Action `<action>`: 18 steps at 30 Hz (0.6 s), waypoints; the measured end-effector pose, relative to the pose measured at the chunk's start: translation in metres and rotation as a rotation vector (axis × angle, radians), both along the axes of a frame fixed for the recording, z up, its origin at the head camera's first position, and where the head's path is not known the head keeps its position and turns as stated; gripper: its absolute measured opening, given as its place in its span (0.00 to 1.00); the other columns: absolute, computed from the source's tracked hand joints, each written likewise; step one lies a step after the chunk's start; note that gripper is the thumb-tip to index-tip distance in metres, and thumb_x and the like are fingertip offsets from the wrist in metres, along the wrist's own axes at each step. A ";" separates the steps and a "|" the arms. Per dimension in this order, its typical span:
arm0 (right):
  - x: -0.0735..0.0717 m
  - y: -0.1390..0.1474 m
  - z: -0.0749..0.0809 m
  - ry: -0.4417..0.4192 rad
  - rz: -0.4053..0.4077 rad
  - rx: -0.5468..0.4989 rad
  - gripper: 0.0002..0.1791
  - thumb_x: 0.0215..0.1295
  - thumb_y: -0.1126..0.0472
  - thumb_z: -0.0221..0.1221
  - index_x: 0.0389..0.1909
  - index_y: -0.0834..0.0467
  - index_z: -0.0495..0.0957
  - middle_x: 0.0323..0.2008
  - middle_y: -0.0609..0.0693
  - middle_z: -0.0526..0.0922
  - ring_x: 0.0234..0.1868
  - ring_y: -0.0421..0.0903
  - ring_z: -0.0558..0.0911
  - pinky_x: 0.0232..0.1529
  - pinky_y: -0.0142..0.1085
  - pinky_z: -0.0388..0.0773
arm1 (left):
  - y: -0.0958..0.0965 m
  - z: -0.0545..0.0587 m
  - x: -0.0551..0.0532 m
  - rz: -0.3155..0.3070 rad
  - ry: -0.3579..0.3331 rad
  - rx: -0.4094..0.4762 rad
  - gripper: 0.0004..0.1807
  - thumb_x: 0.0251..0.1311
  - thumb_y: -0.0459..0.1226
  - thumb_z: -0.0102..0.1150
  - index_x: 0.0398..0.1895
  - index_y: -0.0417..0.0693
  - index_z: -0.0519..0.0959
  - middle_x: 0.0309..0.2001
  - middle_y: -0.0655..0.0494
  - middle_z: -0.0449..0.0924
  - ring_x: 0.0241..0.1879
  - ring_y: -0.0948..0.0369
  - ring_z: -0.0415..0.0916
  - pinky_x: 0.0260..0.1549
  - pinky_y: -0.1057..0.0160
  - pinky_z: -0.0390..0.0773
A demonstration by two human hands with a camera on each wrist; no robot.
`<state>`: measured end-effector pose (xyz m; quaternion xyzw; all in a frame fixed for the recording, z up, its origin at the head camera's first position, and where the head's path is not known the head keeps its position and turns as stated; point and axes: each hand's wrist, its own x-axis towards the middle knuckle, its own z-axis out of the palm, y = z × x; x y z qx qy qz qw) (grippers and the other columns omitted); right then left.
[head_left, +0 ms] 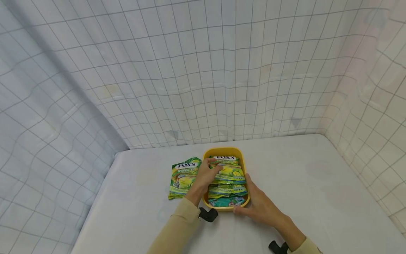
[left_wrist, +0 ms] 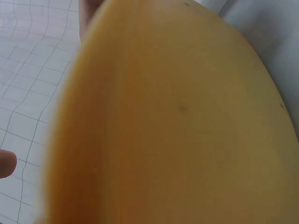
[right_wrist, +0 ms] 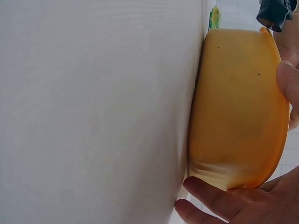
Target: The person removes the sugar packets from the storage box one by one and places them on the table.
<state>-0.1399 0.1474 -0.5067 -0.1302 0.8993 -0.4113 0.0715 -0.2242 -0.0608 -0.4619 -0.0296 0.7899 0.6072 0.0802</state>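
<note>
A yellow plastic tub (head_left: 207, 152) stands on the white table, with green Fox's Spring Tea candy bags (head_left: 229, 178) stacked inside and a teal bag (head_left: 226, 201) at its near end. My left hand (head_left: 206, 174) reaches over the left rim, thumb and forefinger apart above the top green bag. Its wrist view is mostly filled by the tub's wall (left_wrist: 187, 116). My right hand (head_left: 261, 208) holds the near right corner, thumb on the front rim and fingers along the right side. In the right wrist view the thumb (right_wrist: 288, 81) lies over the rim.
More green Spring Tea bags (head_left: 184, 180) lie on the table (head_left: 142, 211) just left of the tub. White gridded sheeting (head_left: 222, 88) hangs behind the table and at both sides. Black wrist mounts (head_left: 208, 214) sit at both cuffs.
</note>
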 end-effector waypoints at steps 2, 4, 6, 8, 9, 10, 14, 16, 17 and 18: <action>0.000 0.000 0.000 0.002 0.002 0.002 0.75 0.50 0.31 0.72 0.82 0.60 0.33 0.80 0.60 0.46 0.78 0.58 0.53 0.73 0.56 0.56 | -0.001 0.000 -0.002 -0.015 -0.013 -0.002 0.28 0.69 0.41 0.62 0.67 0.40 0.70 0.69 0.36 0.66 0.58 0.43 0.72 0.53 0.43 0.74; 0.000 0.000 0.000 -0.001 0.003 0.000 0.75 0.50 0.30 0.72 0.82 0.60 0.33 0.80 0.60 0.46 0.78 0.58 0.52 0.73 0.56 0.56 | -0.002 0.000 -0.004 -0.032 -0.018 0.002 0.28 0.68 0.41 0.63 0.67 0.39 0.70 0.69 0.36 0.66 0.59 0.43 0.71 0.54 0.42 0.73; 0.000 0.000 0.000 -0.005 0.001 -0.003 0.76 0.49 0.30 0.72 0.82 0.60 0.33 0.80 0.60 0.46 0.78 0.58 0.53 0.73 0.56 0.56 | -0.003 -0.001 -0.006 -0.044 -0.026 0.018 0.27 0.68 0.40 0.63 0.67 0.39 0.71 0.70 0.37 0.65 0.61 0.42 0.69 0.57 0.41 0.71; 0.000 -0.001 0.000 -0.012 -0.002 -0.007 0.76 0.49 0.30 0.72 0.82 0.60 0.33 0.80 0.60 0.46 0.78 0.59 0.53 0.73 0.57 0.56 | -0.003 -0.002 -0.007 -0.058 -0.033 0.038 0.27 0.68 0.40 0.63 0.66 0.38 0.71 0.71 0.37 0.63 0.62 0.41 0.68 0.59 0.40 0.70; 0.000 -0.001 0.000 -0.015 -0.003 -0.007 0.76 0.49 0.30 0.72 0.82 0.60 0.33 0.80 0.60 0.46 0.78 0.59 0.53 0.73 0.57 0.56 | -0.004 -0.003 -0.008 -0.065 -0.037 0.051 0.26 0.68 0.39 0.63 0.66 0.38 0.72 0.72 0.38 0.62 0.63 0.41 0.67 0.59 0.40 0.69; 0.000 -0.001 -0.001 -0.016 -0.004 -0.006 0.76 0.49 0.30 0.72 0.82 0.60 0.33 0.80 0.60 0.46 0.78 0.59 0.53 0.73 0.57 0.56 | -0.004 -0.004 -0.009 -0.072 -0.041 0.065 0.26 0.68 0.39 0.63 0.66 0.39 0.72 0.73 0.38 0.60 0.63 0.41 0.67 0.60 0.41 0.69; 0.000 -0.001 -0.001 -0.019 -0.009 -0.003 0.75 0.49 0.30 0.72 0.82 0.59 0.34 0.80 0.60 0.47 0.78 0.59 0.53 0.73 0.58 0.56 | -0.006 -0.006 -0.011 -0.103 -0.042 0.097 0.25 0.68 0.37 0.65 0.65 0.39 0.74 0.74 0.39 0.59 0.62 0.43 0.67 0.59 0.43 0.70; 0.000 -0.001 -0.001 -0.017 -0.010 -0.001 0.75 0.49 0.30 0.72 0.82 0.59 0.34 0.80 0.60 0.47 0.78 0.59 0.53 0.73 0.58 0.56 | -0.007 -0.006 -0.011 -0.122 -0.029 0.096 0.25 0.67 0.36 0.66 0.65 0.40 0.73 0.74 0.39 0.59 0.60 0.45 0.69 0.56 0.45 0.72; 0.000 -0.001 -0.001 -0.016 -0.010 -0.001 0.75 0.50 0.29 0.72 0.82 0.59 0.34 0.80 0.60 0.47 0.78 0.59 0.53 0.73 0.58 0.56 | -0.007 -0.006 -0.011 -0.133 -0.026 0.096 0.26 0.67 0.36 0.66 0.65 0.40 0.73 0.73 0.39 0.61 0.58 0.45 0.70 0.55 0.46 0.73; 0.000 -0.001 0.000 -0.014 -0.010 -0.002 0.75 0.49 0.30 0.72 0.82 0.59 0.34 0.80 0.60 0.46 0.78 0.59 0.53 0.73 0.58 0.56 | -0.007 -0.007 -0.011 -0.144 -0.025 0.092 0.26 0.66 0.35 0.66 0.66 0.41 0.73 0.72 0.39 0.62 0.56 0.46 0.71 0.53 0.48 0.75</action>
